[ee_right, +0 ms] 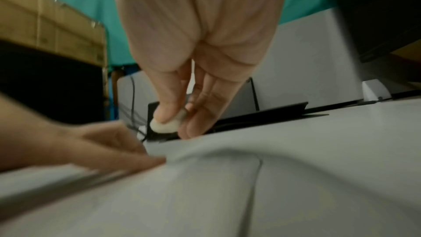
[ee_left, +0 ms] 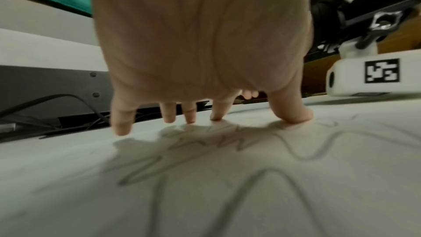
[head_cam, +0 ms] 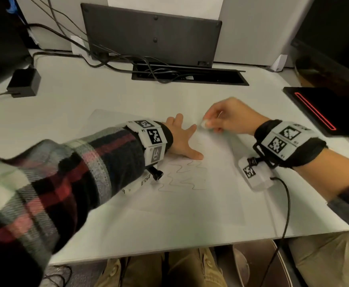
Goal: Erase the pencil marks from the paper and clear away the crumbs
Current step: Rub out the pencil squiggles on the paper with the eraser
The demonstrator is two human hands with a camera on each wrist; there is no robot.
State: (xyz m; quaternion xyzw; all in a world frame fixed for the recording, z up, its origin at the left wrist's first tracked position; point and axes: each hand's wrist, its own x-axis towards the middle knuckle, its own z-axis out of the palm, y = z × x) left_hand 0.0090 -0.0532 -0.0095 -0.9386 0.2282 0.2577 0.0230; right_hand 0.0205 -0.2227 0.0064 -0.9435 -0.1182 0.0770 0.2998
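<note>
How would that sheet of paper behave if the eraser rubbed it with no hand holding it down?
The paper is thin and probably floppy: in the right wrist view it already bulges up off the desk. It would likely slide or crumple, which may be why the left hand presses spread fingers on it while the right hand pinches the eraser.

The paper looks thin, matt and creased, on a smooth, faintly sheeny tabletop. The eraser looks soft, matt, rubbery. Left of the paper, the plaid sleeve is woven cloth, slightly fuzzy.
</note>
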